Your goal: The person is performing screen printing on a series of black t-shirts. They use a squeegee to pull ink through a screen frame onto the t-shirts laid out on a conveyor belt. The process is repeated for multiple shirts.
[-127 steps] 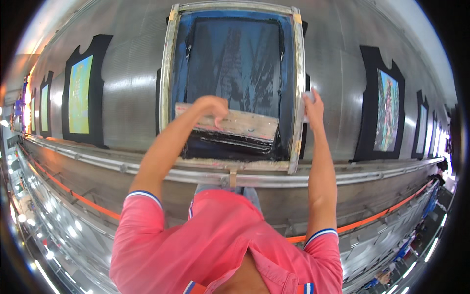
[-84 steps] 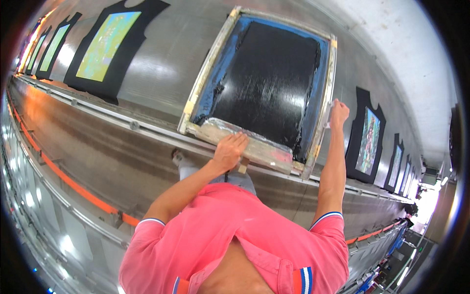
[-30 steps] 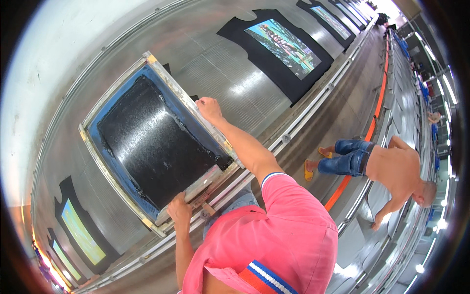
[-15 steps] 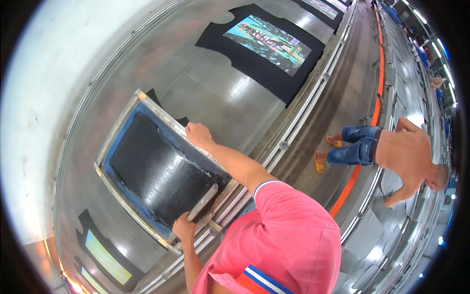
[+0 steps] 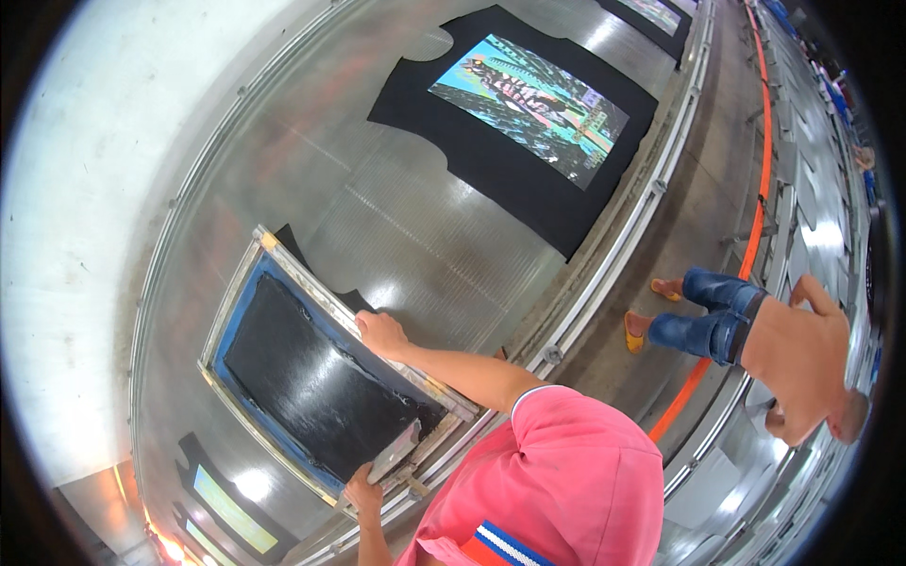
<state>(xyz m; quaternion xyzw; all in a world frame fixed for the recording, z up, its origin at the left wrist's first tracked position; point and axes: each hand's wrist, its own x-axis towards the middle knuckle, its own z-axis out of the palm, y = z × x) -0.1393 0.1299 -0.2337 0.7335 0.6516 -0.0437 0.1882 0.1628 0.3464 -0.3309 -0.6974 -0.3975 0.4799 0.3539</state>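
A screen-printing frame [image 5: 247,418] lies on the long metal table, its blue-edged mesh [image 5: 311,373] covered in glossy black ink. At the frame's near end my left hand [image 5: 363,492] is closed around the end of a squeegee [image 5: 396,453], a pale bar smeared with ink. The squeegee rests at the inked area's near edge. My right hand [image 5: 382,336] grips the frame's right side rail, fingers curled over it. Parts of a black fabric piece [image 5: 291,245] stick out from beneath the frame; the rest is hidden.
A black shirt panel with a colourful print [image 5: 528,108] lies farther along the table. Another black panel with a yellow-green print [image 5: 231,505] lies to the left. A metal rail [image 5: 604,274] edges the table. Across the aisle a person [image 5: 793,358] bends over another table.
The view has shifted, so the frame and both my hands sit lower in the picture. My grips on the squeegee and frame look the same. The person across the aisle has moved their arms.
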